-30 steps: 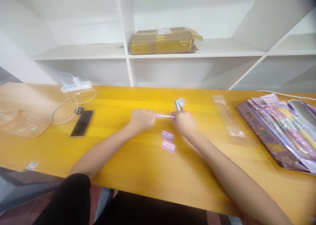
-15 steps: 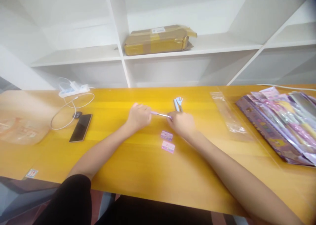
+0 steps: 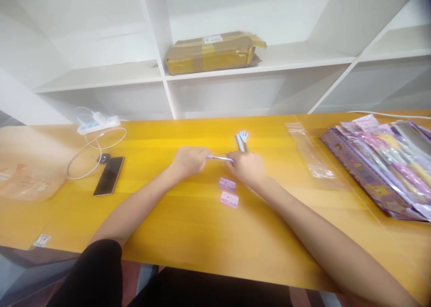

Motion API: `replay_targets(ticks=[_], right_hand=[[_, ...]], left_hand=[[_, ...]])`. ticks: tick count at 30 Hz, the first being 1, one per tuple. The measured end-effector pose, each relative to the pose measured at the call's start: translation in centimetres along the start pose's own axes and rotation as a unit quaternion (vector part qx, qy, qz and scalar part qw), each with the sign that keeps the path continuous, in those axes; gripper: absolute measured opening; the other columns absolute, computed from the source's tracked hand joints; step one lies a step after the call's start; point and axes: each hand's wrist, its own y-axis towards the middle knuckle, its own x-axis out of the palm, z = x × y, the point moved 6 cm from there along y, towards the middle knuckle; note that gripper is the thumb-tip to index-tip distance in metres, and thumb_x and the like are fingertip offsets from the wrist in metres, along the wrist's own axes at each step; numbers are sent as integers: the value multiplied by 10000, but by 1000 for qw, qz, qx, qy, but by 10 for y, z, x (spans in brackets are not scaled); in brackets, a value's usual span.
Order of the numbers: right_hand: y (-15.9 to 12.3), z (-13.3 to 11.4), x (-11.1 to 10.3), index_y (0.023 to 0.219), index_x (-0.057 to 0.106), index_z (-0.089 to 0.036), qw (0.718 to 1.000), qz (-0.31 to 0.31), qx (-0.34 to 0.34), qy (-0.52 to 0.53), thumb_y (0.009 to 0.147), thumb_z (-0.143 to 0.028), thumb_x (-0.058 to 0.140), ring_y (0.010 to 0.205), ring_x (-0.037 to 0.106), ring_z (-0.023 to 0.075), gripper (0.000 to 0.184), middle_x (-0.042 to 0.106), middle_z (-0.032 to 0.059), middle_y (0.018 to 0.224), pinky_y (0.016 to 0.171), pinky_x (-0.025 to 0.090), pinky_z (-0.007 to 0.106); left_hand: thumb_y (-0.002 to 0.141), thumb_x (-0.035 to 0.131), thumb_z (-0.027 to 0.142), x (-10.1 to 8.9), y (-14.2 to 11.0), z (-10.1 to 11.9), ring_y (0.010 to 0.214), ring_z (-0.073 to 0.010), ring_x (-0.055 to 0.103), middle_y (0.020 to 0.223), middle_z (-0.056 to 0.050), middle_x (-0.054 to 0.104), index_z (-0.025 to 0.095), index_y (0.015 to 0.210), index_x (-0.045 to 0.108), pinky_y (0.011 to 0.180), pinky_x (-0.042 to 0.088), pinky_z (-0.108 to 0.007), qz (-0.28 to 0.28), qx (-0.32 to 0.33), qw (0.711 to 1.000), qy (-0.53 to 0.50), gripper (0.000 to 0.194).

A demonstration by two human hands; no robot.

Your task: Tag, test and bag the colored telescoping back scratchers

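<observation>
My left hand is closed around the left end of a thin rod. This rod has a silvery middle and purple parts at both ends. My right hand grips its other end, so the rod spans level between my two fists above the table; its ends are hidden in my fingers. Just behind my right hand lies a light blue hand-shaped scratcher beside a light blue stick. In front of the rod are a purple printed card and a pink one.
A phone, a small black object and a power strip with a white cable are on the left. Clear plastic wrap lies right, beside a purple box of wrapped items. Behind, a taped carton sits on a shelf.
My left hand has tilted slightly, its fingers now lying flatter over the rod's end. The rod stays in both hands. The view has shifted a little.
</observation>
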Motion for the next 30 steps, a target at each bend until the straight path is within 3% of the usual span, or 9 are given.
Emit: replay_targets(ticks=[3,8,14,30], right_hand=[[0,0,0,890,744,-207,1000,2,-4,-3,1024,-341,489,749,657,179,318,784,63,897,599,194,312],[-4,-8,3,905,755,-212,1000,8,-17,-9,1025,-347,486,740,656,180,324,776,68,869,598,192,310],[-7,-14,7,932,765,-216,1000,6,-26,-13,1030,-348,482,708,641,170,327,767,63,839,590,179,312],[-5,-11,4,961,758,-215,999,0,-21,-29,1037,-327,460,728,644,176,327,770,72,878,598,172,316]], left_hand=[[1048,459,287,-5,-2,6,793,-235,713,909,-113,779,184,988,747,634,406,-327,-26,-23,999,3,312],[953,591,412,-5,-6,9,798,-285,745,852,-123,779,179,957,791,682,478,-346,-72,-88,993,17,307],[1057,503,256,6,-4,1,899,-277,775,922,-166,792,172,1035,804,754,514,-339,-145,-105,983,53,313],[1082,508,284,6,-3,0,963,-266,778,1005,-166,802,190,1109,797,811,533,-326,-133,-98,986,36,305]])
